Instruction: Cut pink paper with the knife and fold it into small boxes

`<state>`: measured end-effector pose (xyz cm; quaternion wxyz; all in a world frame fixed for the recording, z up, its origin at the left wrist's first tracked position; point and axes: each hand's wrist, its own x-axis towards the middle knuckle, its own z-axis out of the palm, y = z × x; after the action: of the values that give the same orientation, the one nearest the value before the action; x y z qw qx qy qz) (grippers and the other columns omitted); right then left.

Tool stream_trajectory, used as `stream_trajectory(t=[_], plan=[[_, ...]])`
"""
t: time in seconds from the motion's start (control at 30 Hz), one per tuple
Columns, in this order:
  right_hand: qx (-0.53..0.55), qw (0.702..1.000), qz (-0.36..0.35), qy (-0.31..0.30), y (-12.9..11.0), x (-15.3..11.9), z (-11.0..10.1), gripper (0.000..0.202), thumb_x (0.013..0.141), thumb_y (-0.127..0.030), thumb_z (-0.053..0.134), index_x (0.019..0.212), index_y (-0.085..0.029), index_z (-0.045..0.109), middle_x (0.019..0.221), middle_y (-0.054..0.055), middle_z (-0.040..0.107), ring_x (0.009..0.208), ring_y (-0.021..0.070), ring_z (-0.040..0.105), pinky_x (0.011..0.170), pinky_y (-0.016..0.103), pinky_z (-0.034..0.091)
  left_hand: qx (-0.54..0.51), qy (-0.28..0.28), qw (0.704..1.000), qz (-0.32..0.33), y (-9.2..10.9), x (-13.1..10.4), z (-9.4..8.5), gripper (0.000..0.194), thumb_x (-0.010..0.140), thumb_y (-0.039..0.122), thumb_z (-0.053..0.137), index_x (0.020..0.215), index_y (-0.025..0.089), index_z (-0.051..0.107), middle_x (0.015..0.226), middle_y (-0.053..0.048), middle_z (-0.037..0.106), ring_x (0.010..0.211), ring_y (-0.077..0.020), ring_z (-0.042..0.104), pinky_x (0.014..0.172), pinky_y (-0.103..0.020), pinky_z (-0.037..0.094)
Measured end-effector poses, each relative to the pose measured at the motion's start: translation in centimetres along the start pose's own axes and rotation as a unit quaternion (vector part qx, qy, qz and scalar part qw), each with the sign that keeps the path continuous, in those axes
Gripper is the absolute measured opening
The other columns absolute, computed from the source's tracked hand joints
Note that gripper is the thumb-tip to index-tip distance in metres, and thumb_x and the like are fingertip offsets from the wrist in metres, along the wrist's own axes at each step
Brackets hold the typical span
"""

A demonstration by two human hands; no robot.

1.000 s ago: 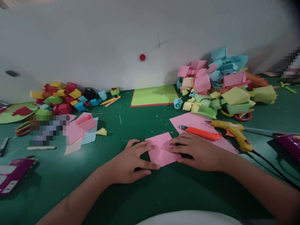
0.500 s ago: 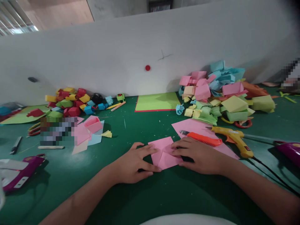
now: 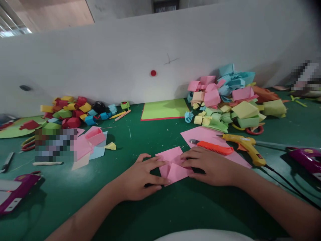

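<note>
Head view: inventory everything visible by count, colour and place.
folded paper: 1, pink, under hands
larger sheet: 1, pink, beneath cutter
cutter: 1, orange, right
glue gun: 1, yellow, right
devices: 2, purple, side edges
bordered sheet: 1, green-red, back centre
paper heaps: 2, multicoloured, back left/right
loose papers: several, pink/blue/cream, left
slim tool: 1, grey, far left
disc: 1, red, wall
table: 1, green, beneath
left hand, right hand: 2, bare, on folded paper

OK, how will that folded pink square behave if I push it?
The folded pink square looks like thin paper, so probably light and easily creased. Its flaps may lift where the left hand and right hand aren't pressing. Lying flat on the green table, it should slide, not tip.
</note>
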<state>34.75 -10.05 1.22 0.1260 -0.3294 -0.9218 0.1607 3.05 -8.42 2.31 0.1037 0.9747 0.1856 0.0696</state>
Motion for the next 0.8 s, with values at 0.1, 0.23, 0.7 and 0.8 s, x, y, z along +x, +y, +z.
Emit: stream_trajectory(t=[0.1, 0.23, 0.7, 0.8], plan=[[-0.007, 1.000, -0.002, -0.004, 0.0, 0.0, 0.0, 0.036, 0.098, -0.030, 0.058, 0.133, -0.023, 0.064, 0.139, 0.008, 0.064, 0.126, 0.0256, 0.056, 0.114, 0.050, 0.035, 0.016, 0.007, 1.000, 0.002, 0.2, 0.1, -0.1, 0.037, 0.096, 0.028, 0.060, 0.132, 0.037, 0.064, 0.152, -0.006, 0.052, 0.138, -0.0285, 0.050, 0.111, -0.048, 0.031], [-0.018, 1.000, -0.011, 0.001, 0.1, -0.3, 0.1, 0.036, 0.098, -0.030, 0.057, 0.133, -0.024, 0.064, 0.138, 0.008, 0.064, 0.125, 0.0259, 0.056, 0.113, 0.050, 0.036, 0.036, 0.003, 0.999, -0.004, 0.6, 0.1, 0.1, 0.038, 0.098, 0.031, 0.057, 0.135, 0.036, 0.060, 0.151, -0.007, 0.052, 0.138, -0.0302, 0.050, 0.109, -0.049, 0.031], [-0.055, 0.998, -0.013, 0.010, -0.8, 0.0, 0.1, 0.024, 0.096, -0.032, 0.059, 0.117, -0.025, 0.070, 0.120, 0.007, 0.070, 0.110, 0.0268, 0.058, 0.108, 0.054, 0.029, 0.019, 0.054, 0.997, -0.044, 2.3, 1.4, 1.5, 0.023, 0.094, 0.030, 0.063, 0.116, 0.024, 0.063, 0.136, -0.009, 0.061, 0.130, -0.0259, 0.053, 0.101, -0.043, 0.037], [-0.059, 0.998, -0.025, 0.011, -1.0, 0.1, 0.2, 0.022, 0.098, -0.030, 0.056, 0.114, -0.024, 0.070, 0.116, 0.007, 0.070, 0.107, 0.0259, 0.057, 0.105, 0.052, 0.031, 0.039, 0.075, 0.996, -0.028, 2.3, 1.6, 1.8, 0.019, 0.096, 0.022, 0.056, 0.114, 0.022, 0.064, 0.127, -0.008, 0.066, 0.124, -0.0247, 0.057, 0.097, -0.041, 0.040]])
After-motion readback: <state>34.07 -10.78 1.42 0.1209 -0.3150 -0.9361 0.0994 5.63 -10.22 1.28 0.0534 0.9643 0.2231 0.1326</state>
